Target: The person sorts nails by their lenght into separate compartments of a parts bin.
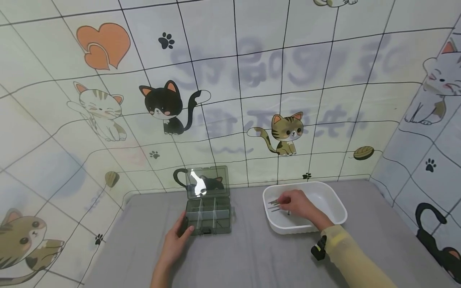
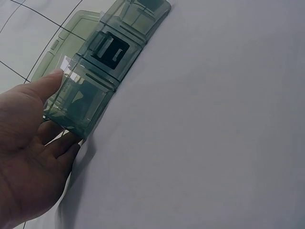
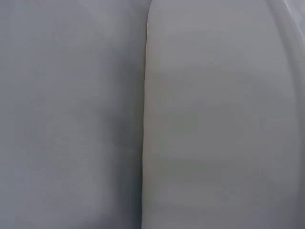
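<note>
Gripping the left side of an open green compartment box [image 1: 207, 215] on grey cloth [image 1: 252, 256], the left hand [image 1: 175, 242], with the right hand [image 1: 297, 204] in a white tray [image 1: 325, 203] at thin metal pieces [image 1: 273, 203], whether pinching any hard to tell.

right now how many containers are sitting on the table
2: a green divided box, lid raised, with the left hand gripping its side, and a white tray with the right hand reaching in. No others show.
</note>
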{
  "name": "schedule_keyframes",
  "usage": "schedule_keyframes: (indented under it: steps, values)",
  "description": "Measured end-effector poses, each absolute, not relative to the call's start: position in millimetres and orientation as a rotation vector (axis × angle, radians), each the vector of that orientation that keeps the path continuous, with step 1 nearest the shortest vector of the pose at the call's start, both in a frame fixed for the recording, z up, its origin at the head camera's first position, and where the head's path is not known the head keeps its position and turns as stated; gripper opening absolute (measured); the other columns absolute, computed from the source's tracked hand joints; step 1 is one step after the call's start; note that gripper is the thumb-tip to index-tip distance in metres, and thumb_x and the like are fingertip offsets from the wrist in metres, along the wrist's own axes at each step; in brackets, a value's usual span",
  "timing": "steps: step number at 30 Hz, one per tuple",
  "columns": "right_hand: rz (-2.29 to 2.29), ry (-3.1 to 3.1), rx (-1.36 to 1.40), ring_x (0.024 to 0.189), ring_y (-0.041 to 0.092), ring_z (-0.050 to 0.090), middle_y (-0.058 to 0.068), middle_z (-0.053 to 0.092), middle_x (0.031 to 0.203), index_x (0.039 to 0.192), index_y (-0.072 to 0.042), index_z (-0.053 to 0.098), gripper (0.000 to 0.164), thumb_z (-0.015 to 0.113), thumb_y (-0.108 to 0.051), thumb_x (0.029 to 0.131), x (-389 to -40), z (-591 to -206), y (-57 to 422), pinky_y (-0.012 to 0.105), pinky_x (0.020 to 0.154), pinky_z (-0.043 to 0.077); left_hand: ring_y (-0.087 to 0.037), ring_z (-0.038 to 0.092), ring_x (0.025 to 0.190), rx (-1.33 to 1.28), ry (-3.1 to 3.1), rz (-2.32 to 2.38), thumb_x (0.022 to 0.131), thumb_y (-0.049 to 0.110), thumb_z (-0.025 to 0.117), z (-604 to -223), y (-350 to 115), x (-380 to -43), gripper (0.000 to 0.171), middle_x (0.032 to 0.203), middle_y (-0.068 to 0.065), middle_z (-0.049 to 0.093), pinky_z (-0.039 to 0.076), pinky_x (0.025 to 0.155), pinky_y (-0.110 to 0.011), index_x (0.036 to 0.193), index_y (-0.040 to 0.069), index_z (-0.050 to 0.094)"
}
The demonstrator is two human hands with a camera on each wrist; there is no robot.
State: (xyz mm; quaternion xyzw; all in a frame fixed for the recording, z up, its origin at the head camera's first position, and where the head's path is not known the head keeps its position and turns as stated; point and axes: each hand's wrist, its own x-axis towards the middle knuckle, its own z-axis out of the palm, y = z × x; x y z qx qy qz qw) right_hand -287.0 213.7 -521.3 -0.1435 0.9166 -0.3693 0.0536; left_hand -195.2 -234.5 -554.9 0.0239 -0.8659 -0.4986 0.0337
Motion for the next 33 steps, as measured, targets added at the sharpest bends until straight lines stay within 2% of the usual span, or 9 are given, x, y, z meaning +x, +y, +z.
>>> schedule_keyframes:
  steps: [4, 12, 22, 26, 33]
  values:
    - [-1.098, 2.779, -0.463, 0.084, 0.015, 0.064, 0.000, 0.072, 0.090, 0.100, -0.002, 0.076, 0.015, 0.080, -0.001, 0.085, -289.2, -522.9, 214.8, 0.033, 0.074, 0.055, -0.039, 0.027, 0.151, 0.077, -2.664, -1.532, 0.102, 0.027, 0.068, -555.6, -234.3, -195.7, 0.069, 0.163, -0.018, 0.033, 0.027, 0.119, -0.058, 0.161, 0.011, 0.036]
    - [-1.068, 2.781, -0.464, 0.084, 0.015, 0.062, -0.001, 0.071, 0.090, 0.099, -0.002, 0.076, 0.019, 0.081, 0.001, 0.081, -289.9, -529.3, 216.4, 0.034, 0.076, 0.055, -0.040, 0.027, 0.150, 0.086, -2.675, -1.526, 0.101, 0.028, 0.068, -557.0, -234.0, -195.9, 0.070, 0.163, -0.017, 0.032, 0.027, 0.119, -0.058, 0.161, 0.013, 0.035]
    - [-1.027, 2.754, -0.447, 0.083, 0.015, 0.060, -0.001, 0.070, 0.088, 0.092, -0.007, 0.077, 0.016, 0.081, 0.003, 0.081, -291.2, -530.7, 213.3, 0.035, 0.075, 0.053, -0.038, 0.026, 0.151, 0.089, -2.659, -1.555, 0.102, 0.028, 0.068, -556.8, -234.2, -195.8, 0.069, 0.164, -0.015, 0.032, 0.027, 0.120, -0.056, 0.161, 0.015, 0.035]
    - [-1.021, 2.741, -0.437, 0.086, 0.016, 0.058, 0.000, 0.073, 0.089, 0.090, -0.008, 0.080, 0.014, 0.081, 0.002, 0.081, -289.3, -529.0, 213.0, 0.036, 0.078, 0.050, -0.039, 0.026, 0.151, 0.092, -2.666, -1.545, 0.102, 0.027, 0.068, -556.0, -234.0, -196.2, 0.069, 0.164, -0.015, 0.031, 0.027, 0.120, -0.057, 0.161, 0.014, 0.035]
    - [-1.049, 2.714, -0.494, 0.078, 0.012, 0.057, 0.000, 0.074, 0.084, 0.085, -0.007, 0.081, 0.013, 0.082, 0.004, 0.079, -288.6, -528.2, 214.2, 0.028, 0.069, 0.049, -0.039, 0.026, 0.151, 0.076, -2.661, -1.552, 0.102, 0.027, 0.068, -557.7, -235.3, -197.2, 0.070, 0.164, -0.016, 0.031, 0.027, 0.119, -0.057, 0.162, 0.014, 0.034]
